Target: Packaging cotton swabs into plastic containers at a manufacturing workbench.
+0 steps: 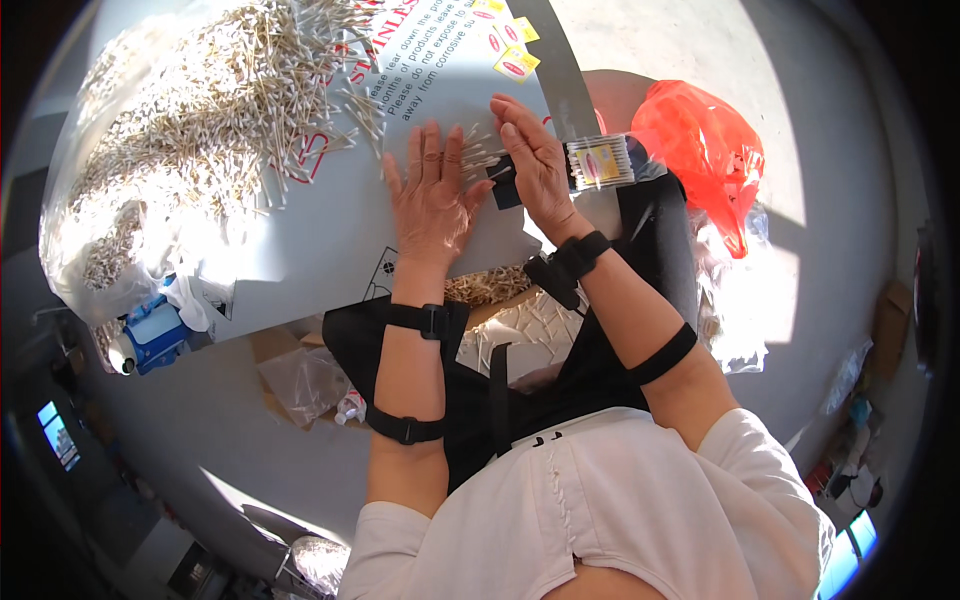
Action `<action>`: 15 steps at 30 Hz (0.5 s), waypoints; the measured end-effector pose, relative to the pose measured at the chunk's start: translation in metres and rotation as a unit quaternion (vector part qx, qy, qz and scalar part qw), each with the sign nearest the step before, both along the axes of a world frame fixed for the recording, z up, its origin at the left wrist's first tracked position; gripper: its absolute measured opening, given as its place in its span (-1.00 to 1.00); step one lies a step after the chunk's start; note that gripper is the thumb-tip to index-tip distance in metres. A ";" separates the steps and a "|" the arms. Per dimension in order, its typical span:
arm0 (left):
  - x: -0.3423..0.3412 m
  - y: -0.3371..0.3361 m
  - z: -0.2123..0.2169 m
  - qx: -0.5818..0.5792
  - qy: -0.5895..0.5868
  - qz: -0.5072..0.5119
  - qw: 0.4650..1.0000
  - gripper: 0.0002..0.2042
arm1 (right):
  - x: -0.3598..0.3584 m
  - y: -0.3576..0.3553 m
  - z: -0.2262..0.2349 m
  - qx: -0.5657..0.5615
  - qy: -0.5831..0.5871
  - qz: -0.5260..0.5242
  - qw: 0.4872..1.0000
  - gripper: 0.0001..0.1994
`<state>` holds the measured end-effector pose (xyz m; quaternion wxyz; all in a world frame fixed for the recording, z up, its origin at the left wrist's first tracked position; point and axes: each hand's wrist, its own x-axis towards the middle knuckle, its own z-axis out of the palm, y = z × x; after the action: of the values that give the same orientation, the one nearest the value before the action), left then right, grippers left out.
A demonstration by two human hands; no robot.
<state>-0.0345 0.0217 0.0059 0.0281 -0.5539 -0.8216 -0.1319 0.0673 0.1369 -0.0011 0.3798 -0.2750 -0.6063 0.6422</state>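
My left hand [432,195] lies palm down on the sheet-covered table [330,240], its fingers stretched out and apart. A few loose cotton swabs [478,157] lie between it and my right hand [540,165]. That hand is held on edge beside them, its fingers extended, and nothing shows in its grasp. Below its thumb is a small black block [506,188]. Just right of the right hand sits a clear packet of cotton swabs [600,162] with a yellow label. A large heap of loose cotton swabs [230,90] spreads over the table's left side.
Small yellow labels [516,64] lie at the table's far edge. A red plastic bag [700,140] is at the right, above clear plastic bags [738,300]. A blue and white object [155,333] is by the table's near left corner. More swabs [490,287] lie below the table edge.
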 end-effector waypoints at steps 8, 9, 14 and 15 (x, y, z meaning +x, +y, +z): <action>-0.033 -0.001 0.001 0.070 -0.139 0.021 0.988 -0.38 | -0.011 0.026 0.006 0.163 -0.133 0.063 0.976 -0.71; -0.030 -0.002 0.002 0.081 -0.128 0.025 0.988 -0.38 | -0.012 0.031 0.007 0.273 -0.184 0.078 0.941 -0.75; -0.019 -0.008 0.002 0.003 -0.043 0.021 0.999 -0.32 | -0.020 0.046 0.014 0.413 -0.268 0.141 0.859 -0.87; -0.019 -0.009 0.000 -0.005 -0.037 0.023 0.999 -0.29 | -0.020 0.048 0.014 0.421 -0.255 0.158 0.856 -0.88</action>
<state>-0.0533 0.0124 0.0057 -0.0021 -0.5301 -0.8350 -0.1477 0.0471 0.1846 0.0124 0.1849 -0.1438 -0.9295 0.2847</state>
